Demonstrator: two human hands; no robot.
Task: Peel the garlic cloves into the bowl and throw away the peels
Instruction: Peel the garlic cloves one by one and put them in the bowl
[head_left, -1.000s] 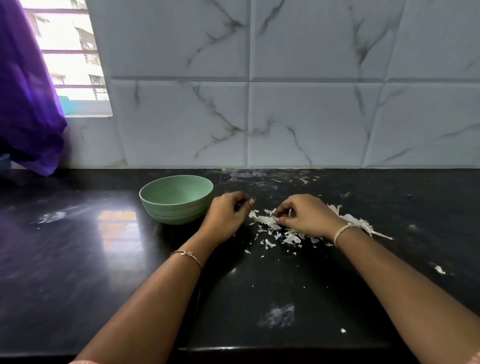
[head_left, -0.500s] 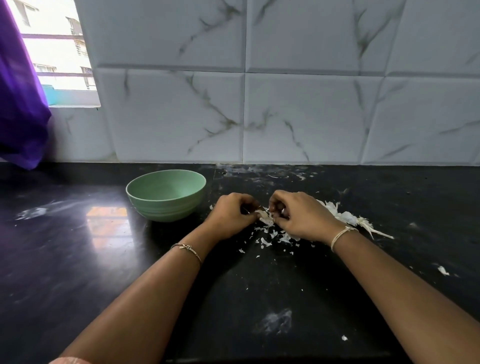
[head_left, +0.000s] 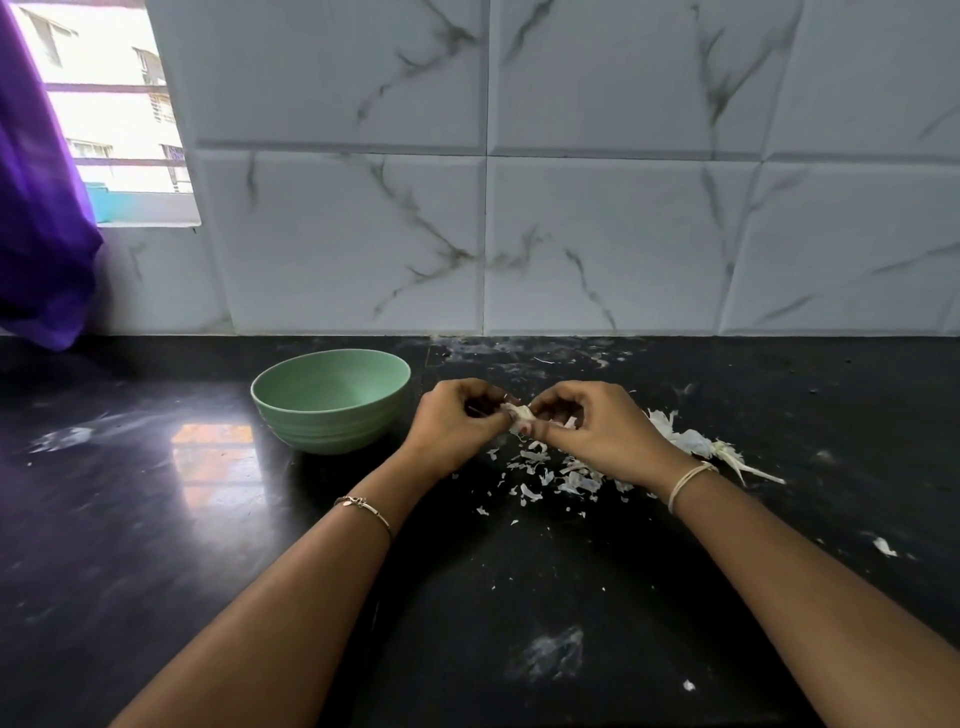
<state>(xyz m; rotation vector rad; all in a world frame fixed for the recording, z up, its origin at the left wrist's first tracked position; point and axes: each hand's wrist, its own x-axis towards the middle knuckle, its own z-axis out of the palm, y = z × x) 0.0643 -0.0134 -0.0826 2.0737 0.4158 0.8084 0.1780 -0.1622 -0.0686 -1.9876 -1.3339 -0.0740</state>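
- Head view: the left hand (head_left: 452, 426) and the right hand (head_left: 592, 431) meet over the black polished stone counter (head_left: 156, 519). Both have curled fingers and pinch one small white garlic clove (head_left: 521, 415) between their fingertips.
- The clove sits at 3 o'clock of the round pale-green bowl (head_left: 327, 431), near it but apart.
- Torn white papery peels (head_left: 561, 475) lie scattered on the counter at 6 o'clock of the clove.
- A larger bunch of white garlic skin with a stalk (head_left: 696, 441) lies at 3 o'clock of the right hand.
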